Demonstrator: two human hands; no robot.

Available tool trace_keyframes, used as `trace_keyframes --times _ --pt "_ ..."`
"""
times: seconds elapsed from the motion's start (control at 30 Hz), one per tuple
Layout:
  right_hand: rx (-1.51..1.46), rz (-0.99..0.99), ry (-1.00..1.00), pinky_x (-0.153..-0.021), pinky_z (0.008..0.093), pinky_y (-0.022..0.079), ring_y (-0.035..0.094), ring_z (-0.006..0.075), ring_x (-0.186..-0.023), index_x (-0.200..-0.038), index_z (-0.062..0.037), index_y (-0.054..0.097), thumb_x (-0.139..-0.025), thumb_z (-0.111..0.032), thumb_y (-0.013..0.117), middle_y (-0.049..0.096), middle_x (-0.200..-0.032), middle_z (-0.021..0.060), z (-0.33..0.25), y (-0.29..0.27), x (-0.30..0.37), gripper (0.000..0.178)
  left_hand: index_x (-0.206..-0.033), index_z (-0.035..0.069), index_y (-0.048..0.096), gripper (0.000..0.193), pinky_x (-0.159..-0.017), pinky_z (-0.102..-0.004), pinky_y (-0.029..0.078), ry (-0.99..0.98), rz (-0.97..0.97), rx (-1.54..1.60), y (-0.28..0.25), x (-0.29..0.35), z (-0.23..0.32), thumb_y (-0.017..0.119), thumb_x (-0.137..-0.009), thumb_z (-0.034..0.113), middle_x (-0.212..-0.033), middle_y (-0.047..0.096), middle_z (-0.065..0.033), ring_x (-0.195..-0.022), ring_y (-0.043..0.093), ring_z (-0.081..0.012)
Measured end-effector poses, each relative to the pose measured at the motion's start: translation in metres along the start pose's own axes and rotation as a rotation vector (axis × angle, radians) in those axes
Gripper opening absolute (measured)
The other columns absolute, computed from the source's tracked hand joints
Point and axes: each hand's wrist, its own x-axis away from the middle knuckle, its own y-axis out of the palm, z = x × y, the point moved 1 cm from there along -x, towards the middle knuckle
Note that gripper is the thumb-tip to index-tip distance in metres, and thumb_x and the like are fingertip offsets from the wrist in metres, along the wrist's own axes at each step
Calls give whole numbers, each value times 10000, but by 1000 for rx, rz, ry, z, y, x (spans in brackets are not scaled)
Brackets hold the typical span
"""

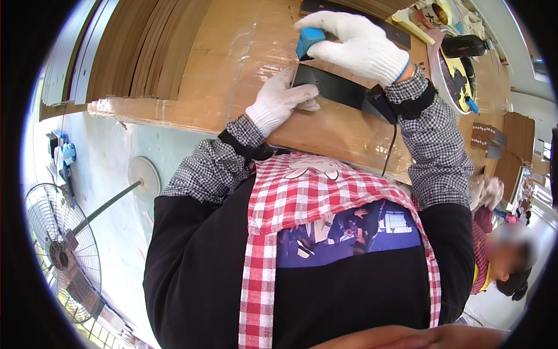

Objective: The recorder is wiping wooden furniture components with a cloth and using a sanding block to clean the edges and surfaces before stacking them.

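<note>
A narrow black board (337,90) lies across the table before me. My left hand (282,102), in a white knit glove, grips the board's left end, thumb and fingers closed about its near corner. My right hand (363,49), gloved the same way, is above the board. Between its thumb and fingers it pinches a small blue block (310,42) with a dark lower part, just beyond the board's left end. Whether the block touches the board I cannot tell. A second dark board (395,34) lies farther back, partly hidden behind my right hand.
Stacked brown boards (154,52) stand at the table's left. On the right are a dark bottle (465,46) and a black-stained tray (451,75). A black cable (390,150) hangs over the table's near edge. A fan (61,253) stands lower left; another person (494,262) is at right.
</note>
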Motion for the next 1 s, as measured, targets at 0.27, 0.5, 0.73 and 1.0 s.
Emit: trace_keyframes --times 0.27,0.5,0.73,1.0 --pt "197 -91 -31 -916 384 538 678 298 -1028 -1250 -121 662 -893 -280 602 710 -1106 135 8 -1 -12 396 -1340 -97 439 544 -800 -331 618 21 -9 -8 10 -3 -1 704 -915 117 -1034 626 -114 -849 679 -175" --pt "179 -149 -54 -918 363 539 680 285 -1044 -1269 -147 657 -880 -296 625 713 -1122 121 5 -2 -11 418 -1320 -87 452 511 -820 -334 606 -23 2 -30 11 -4 0 694 -921 120 -998 624 -108 -843 674 -168" --pt "81 -38 -106 -920 373 538 685 297 -1026 -1199 -93 690 -849 -280 651 711 -1113 136 12 2 -2 398 -1347 -86 442 562 -843 -348 604 3 -47 -35 10 -9 -4 723 -912 134 -1008 626 -103 -843 671 -170" --pt "-707 247 206 -915 312 532 675 177 -1021 -1278 17 563 -907 -29 649 700 -1129 114 64 -62 51 384 -1497 -78 311 948 -953 -559 536 -80 9 344 3 -23 -19 430 -970 701 -1430 505 -223 -914 678 -318"
